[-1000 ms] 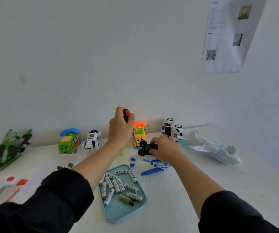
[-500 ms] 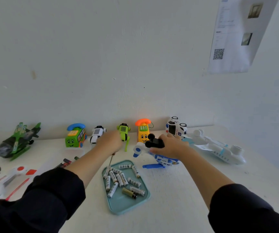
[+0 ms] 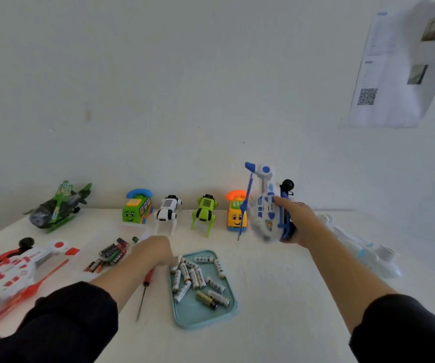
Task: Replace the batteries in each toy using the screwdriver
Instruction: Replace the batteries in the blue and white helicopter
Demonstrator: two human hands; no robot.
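Note:
My right hand (image 3: 299,222) grips a blue and white toy helicopter (image 3: 265,210) and holds it up off the table, tail pointing upward and underside turned toward me. My left hand (image 3: 154,251) is low on the table beside the teal tray (image 3: 206,317), its fingers curled over the red handle of the screwdriver (image 3: 147,280). The screwdriver's thin shaft lies on the table and points toward me. Several white batteries (image 3: 194,276) lie in the tray, along with one dark and gold one.
Along the wall stand a green helicopter (image 3: 56,208), a green phone car (image 3: 136,209), a white robot dog (image 3: 168,210), a green robot dog (image 3: 204,212) and a yellow phone car (image 3: 234,214). A red and white helicopter (image 3: 14,268) and dark loose batteries (image 3: 111,254) lie left, a white airplane (image 3: 363,250) right.
My right hand has lifted the blue and white helicopter off the table and tipped it tail-up. My left hand has come down from near the wall and laid the screwdriver flat beside the tray.

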